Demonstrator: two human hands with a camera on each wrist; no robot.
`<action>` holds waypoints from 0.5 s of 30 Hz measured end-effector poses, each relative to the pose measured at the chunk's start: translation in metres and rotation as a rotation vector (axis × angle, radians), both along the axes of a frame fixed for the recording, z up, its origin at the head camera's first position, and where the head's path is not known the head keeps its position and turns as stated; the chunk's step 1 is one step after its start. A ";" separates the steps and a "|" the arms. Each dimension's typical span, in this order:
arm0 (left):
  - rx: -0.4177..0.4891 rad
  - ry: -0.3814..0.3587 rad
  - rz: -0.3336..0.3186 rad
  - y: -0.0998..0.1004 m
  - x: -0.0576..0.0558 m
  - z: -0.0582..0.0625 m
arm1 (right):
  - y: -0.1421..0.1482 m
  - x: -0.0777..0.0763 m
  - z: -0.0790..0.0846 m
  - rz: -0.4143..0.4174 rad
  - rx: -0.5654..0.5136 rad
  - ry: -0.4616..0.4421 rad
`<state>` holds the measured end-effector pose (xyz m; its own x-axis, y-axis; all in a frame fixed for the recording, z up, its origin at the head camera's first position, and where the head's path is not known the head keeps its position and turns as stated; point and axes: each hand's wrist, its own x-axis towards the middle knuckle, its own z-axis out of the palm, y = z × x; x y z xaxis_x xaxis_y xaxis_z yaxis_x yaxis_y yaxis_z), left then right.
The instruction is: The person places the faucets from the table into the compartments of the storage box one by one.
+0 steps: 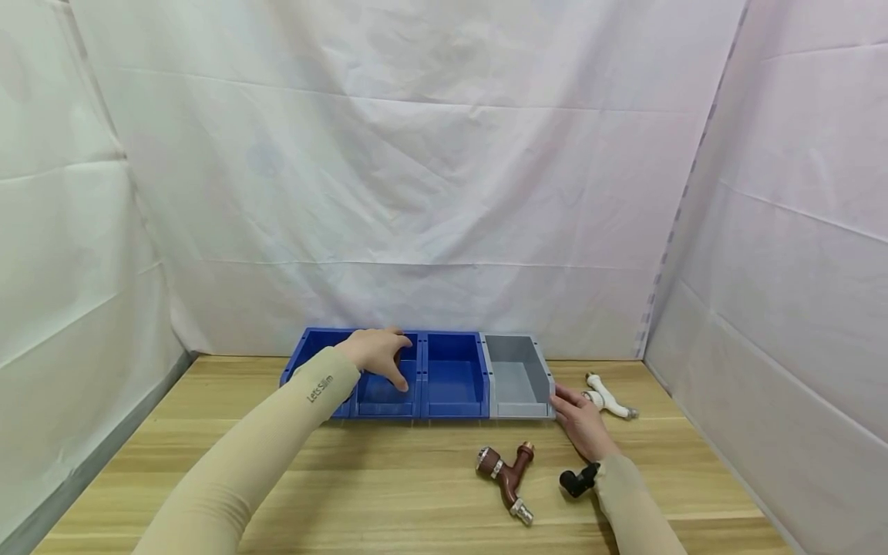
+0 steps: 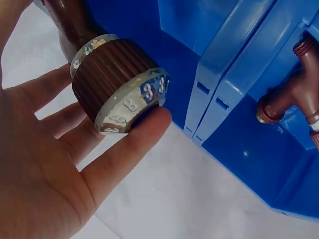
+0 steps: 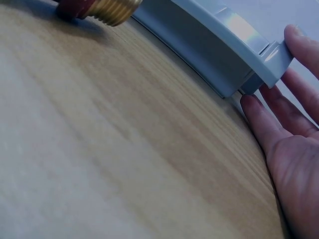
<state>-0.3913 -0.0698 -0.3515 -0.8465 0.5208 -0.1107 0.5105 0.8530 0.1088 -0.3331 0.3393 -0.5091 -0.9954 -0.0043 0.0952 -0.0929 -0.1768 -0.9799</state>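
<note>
My left hand [image 1: 378, 353] is over the second blue bin [image 1: 388, 397] from the left. Between its thumb and fingers it holds a brown tap [image 2: 112, 79], one fingertip touching the end of the ribbed knob. Much of this tap is hidden in the head view. Another brown tap [image 2: 299, 89] lies in the neighbouring blue bin, seen in the left wrist view. Over on the right, my right hand [image 1: 583, 424] grips the front right corner of the grey bin [image 1: 515, 410], with fingertips around the corner in the right wrist view.
On the wooden table [image 1: 388, 493], a brown tap [image 1: 509, 482] with a brass-coloured end lies in front of the bins. A white tap [image 1: 607, 397] lies right of the grey bin. A small black fitting [image 1: 577, 482] appears beside the right wrist. White curtain [image 1: 444, 193] hangs behind.
</note>
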 end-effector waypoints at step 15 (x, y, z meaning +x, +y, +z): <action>0.011 -0.023 0.006 0.003 -0.005 -0.006 | 0.003 0.001 -0.001 -0.002 -0.019 -0.010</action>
